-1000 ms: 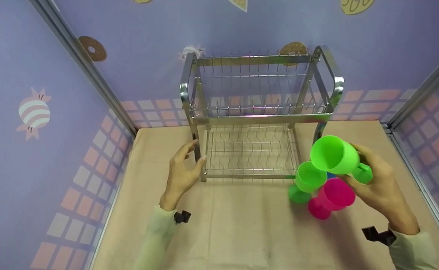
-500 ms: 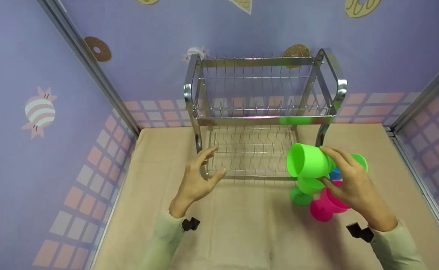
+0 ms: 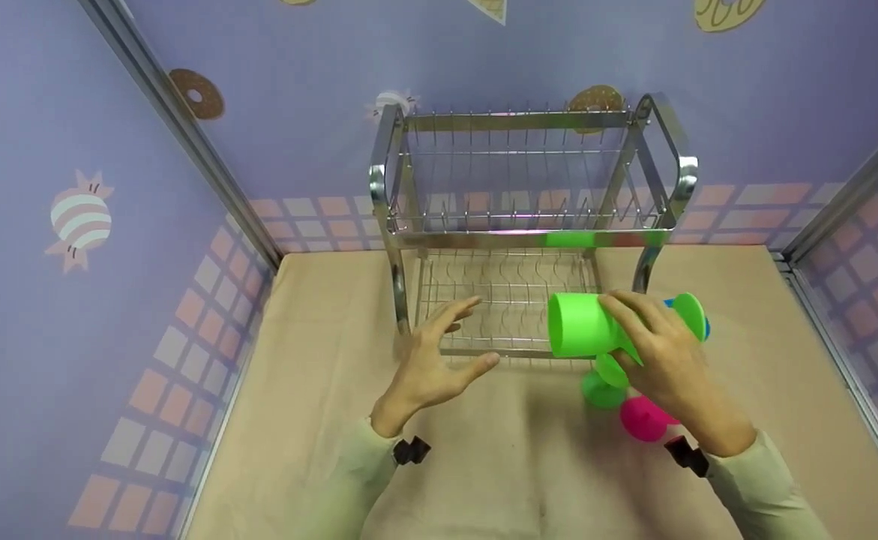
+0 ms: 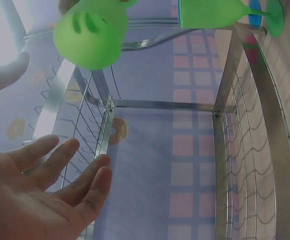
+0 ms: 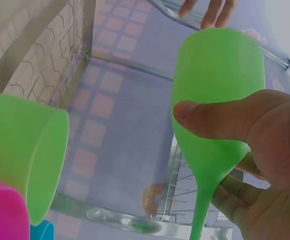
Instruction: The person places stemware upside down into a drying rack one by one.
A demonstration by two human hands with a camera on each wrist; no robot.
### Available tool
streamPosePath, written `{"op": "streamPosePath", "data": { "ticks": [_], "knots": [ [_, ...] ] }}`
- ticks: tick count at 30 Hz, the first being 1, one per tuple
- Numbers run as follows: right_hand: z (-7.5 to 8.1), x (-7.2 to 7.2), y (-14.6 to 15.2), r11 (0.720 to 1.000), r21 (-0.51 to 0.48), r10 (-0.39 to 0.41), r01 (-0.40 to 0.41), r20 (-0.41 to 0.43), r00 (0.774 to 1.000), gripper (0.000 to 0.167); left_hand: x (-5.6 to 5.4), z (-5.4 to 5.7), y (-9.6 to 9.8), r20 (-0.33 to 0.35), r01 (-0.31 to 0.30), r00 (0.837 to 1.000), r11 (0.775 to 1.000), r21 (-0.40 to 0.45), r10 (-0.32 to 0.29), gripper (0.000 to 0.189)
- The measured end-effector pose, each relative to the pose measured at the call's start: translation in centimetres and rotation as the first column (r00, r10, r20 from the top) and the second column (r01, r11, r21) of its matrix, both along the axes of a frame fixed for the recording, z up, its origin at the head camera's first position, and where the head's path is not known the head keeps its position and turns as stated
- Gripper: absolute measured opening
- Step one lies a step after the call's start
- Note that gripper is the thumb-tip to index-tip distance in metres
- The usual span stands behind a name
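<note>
My right hand (image 3: pixel 660 352) grips a bright green plastic goblet (image 3: pixel 585 325) around the lower part of its bowl. The goblet lies sideways in the air, mouth to the left and foot to the right. In the right wrist view the thumb presses across the held goblet (image 5: pixel 217 70). My left hand (image 3: pixel 435 371), fingers spread and holding nothing, hovers before the rack's lower left front. Below the right hand a second green goblet (image 3: pixel 605 388) and a pink goblet (image 3: pixel 642 418) stand on the table, partly hidden. A blue goblet (image 5: pixel 42 231) shows only at its edge.
A two-tier metal dish rack (image 3: pixel 528 240) stands against the back wall, with upright wires above and a wavy wire shelf (image 3: pixel 506 300) below. Patterned purple walls (image 3: pixel 296 90) enclose the cloth-covered table (image 3: pixel 468 465) at the back and sides.
My right hand has carried the green goblet leftward and turned it, so its mouth now faces left. My left hand has moved right, toward the goblet, with its fingers still apart.
</note>
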State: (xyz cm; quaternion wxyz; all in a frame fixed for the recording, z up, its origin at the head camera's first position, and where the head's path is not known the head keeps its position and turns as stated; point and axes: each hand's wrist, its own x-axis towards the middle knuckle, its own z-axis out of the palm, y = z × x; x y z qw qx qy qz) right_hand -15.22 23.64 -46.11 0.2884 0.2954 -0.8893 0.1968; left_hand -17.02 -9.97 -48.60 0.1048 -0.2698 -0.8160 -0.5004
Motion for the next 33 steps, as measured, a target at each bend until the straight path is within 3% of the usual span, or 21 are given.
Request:
{"op": "streamPosePath", "data": {
  "ticks": [9, 21, 33],
  "knots": [
    [-0.2, 0.4, -1.6, 0.999, 0.037, 0.005, -0.007, 0.035, 0.999, 0.093, 0.1, 0.2, 2.0, -0.013, 0.071, 0.997, 0.997, 0.029, -0.071, 0.078],
    [-0.1, 0.7, -3.3, 0.999, 0.022, 0.039, -0.040, 0.052, 0.998, 0.090, 0.1, 0.4, 3.7, -0.050, 0.118, 0.992, 0.993, 0.027, -0.116, 0.084],
    [-0.1, 0.7, -3.6, 0.999, 0.026, 0.044, -0.045, 0.048, 0.998, 0.092, -0.1, -0.1, 4.1, -0.028, 0.180, 0.984, 0.975, 0.133, -0.178, 0.081]
  ]
}}
